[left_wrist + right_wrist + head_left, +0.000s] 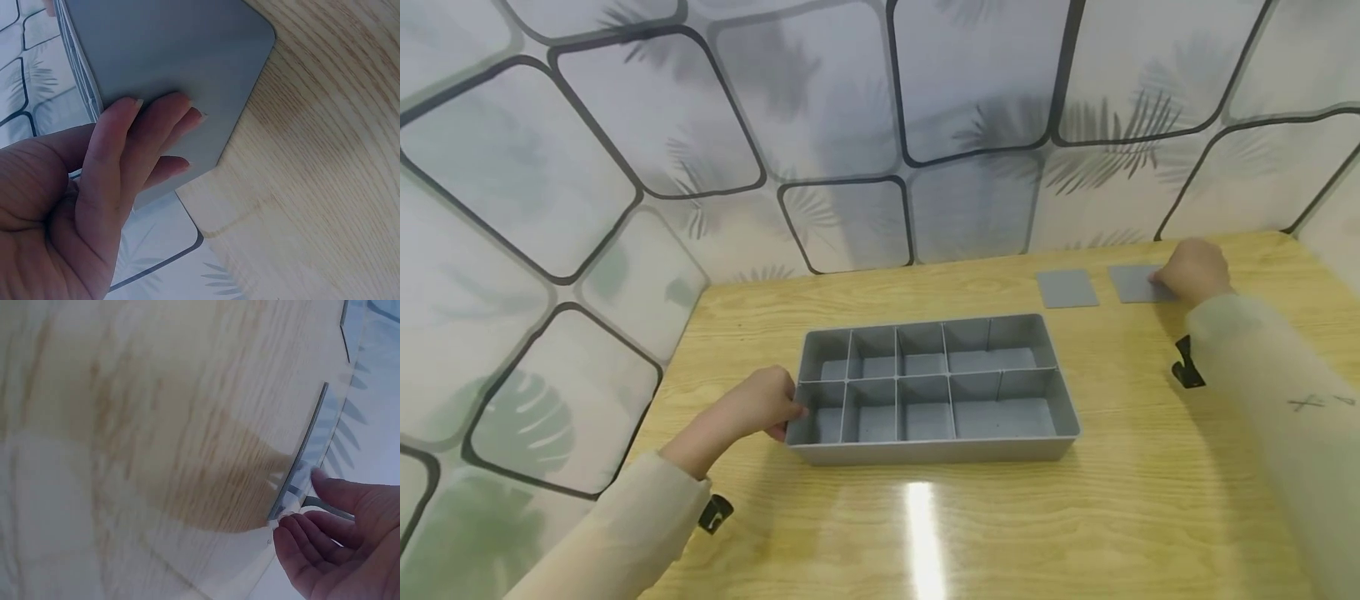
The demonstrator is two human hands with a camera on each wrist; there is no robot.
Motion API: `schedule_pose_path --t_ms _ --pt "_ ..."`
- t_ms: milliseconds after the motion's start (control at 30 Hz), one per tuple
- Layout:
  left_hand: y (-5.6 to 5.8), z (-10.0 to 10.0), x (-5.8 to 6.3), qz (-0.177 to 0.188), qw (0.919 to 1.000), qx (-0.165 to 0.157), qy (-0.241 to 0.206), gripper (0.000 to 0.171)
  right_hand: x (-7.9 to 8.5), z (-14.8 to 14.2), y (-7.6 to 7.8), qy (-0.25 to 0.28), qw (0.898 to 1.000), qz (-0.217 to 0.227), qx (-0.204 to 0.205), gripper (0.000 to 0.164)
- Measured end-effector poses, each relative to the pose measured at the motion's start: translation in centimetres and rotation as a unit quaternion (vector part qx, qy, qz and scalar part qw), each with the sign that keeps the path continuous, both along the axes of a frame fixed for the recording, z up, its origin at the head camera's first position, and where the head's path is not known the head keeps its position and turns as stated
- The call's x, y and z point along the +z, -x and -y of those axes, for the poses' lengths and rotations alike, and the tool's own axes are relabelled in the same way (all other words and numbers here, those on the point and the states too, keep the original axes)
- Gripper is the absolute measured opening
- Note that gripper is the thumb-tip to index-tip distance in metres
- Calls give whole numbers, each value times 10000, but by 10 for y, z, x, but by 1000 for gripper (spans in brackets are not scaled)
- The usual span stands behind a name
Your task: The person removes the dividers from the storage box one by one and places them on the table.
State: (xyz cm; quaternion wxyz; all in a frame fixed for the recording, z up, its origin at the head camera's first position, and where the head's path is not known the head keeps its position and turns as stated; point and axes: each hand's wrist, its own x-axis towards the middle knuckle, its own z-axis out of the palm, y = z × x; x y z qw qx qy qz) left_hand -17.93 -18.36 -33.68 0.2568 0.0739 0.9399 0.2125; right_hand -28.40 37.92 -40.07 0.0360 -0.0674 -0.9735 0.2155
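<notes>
A grey compartment box [940, 452] sits on the wooden table, divided into several sections. My left hand [765, 402] grips its left wall, the thumb over the rim on the inside. In the left wrist view, the fingers of the left hand [119, 169] lie against the outer grey wall [181, 56]. Far to the right, my right hand [1198, 271] pinches the right end of a thin flat grey panel [1135, 283]. The right wrist view shows this panel [300, 450] almost edge-on, at the thumb and curled fingertips of the right hand [337, 537].
A second flat grey panel [1067, 288] lies left of the first, near the table's back edge. Patterned wall covering [850, 100] rises behind and to the left of the wooden table [820, 533]. A light glare crosses the tabletop in front of the box.
</notes>
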Motion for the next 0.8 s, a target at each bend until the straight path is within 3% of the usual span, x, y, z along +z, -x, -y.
schedule_pose_path --t_ms 167,433,800 --pt "2 1 -2 -15 10000 -61 45 19 7 4 -4 -117 9998 -27 135 38" --pt "3 2 -2 34 10000 -46 44 19 25 7 -5 -338 9975 349 508 31" --pt "3 1 2 70 9999 -111 94 20 44 5 6 -609 9785 1586 1172 33"
